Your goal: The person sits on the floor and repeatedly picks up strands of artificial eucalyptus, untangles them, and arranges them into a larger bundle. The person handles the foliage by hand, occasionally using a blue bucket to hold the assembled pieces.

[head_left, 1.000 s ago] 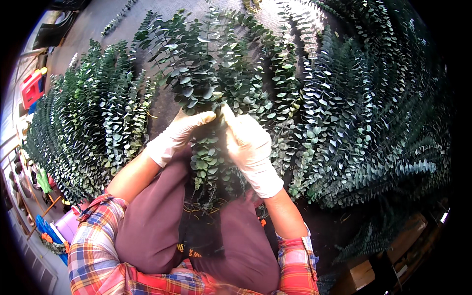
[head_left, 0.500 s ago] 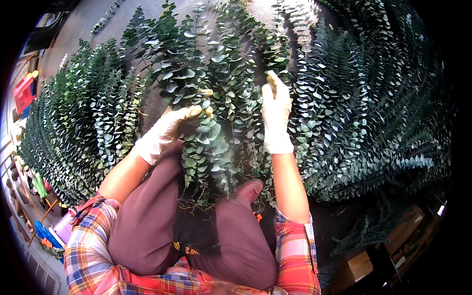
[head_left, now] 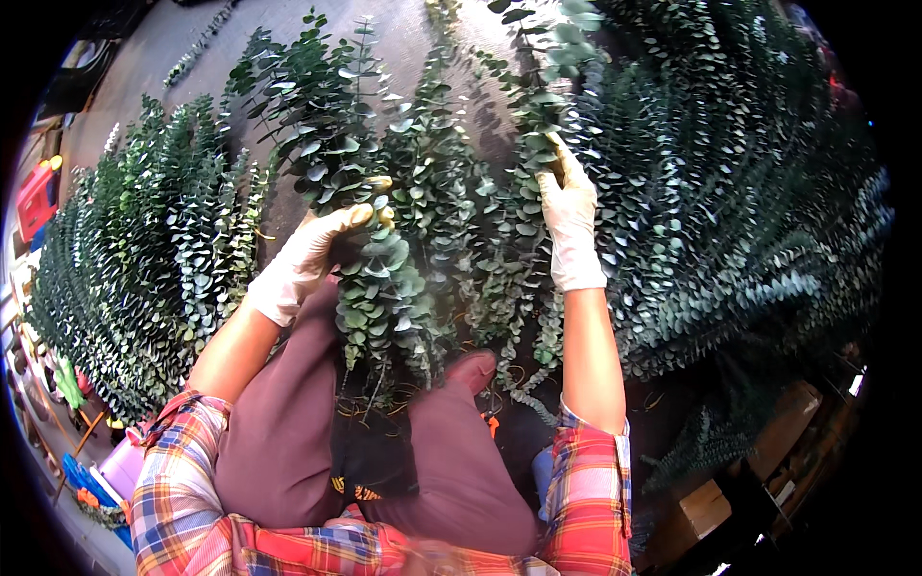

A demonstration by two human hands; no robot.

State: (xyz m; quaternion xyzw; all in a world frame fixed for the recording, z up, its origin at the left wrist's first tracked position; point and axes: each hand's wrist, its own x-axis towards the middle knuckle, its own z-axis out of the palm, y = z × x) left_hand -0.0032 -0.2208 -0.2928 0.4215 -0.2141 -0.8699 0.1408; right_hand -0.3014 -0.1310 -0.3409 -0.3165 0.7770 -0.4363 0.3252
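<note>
My left hand (head_left: 309, 252), in a pale glove, is closed round a bunch of eucalyptus stems (head_left: 327, 134) with round green leaves. The leafy tops fan out above this hand, and the lower ends hang beside my knee. To the right, my gloved right hand (head_left: 573, 226) pinches a long eucalyptus branch (head_left: 534, 115) between thumb and fingers. This branch stretches from the upper edge down toward my shoe. Between my hands lie more eucalyptus branches (head_left: 437, 178) on the dark surface.
Dense eucalyptus heaps lie at the left (head_left: 158, 240) and at the right (head_left: 691, 202). My bent legs (head_left: 288, 432) and a reddish shoe (head_left: 473, 370) are below. A cardboard box (head_left: 706, 509) stands at lower right, a purple container (head_left: 123, 466) at lower left.
My right hand has moved right, and a long eucalyptus branch is now in its fingers, drawn away from the others. My left hand keeps its bunch. The view has shifted slightly.
</note>
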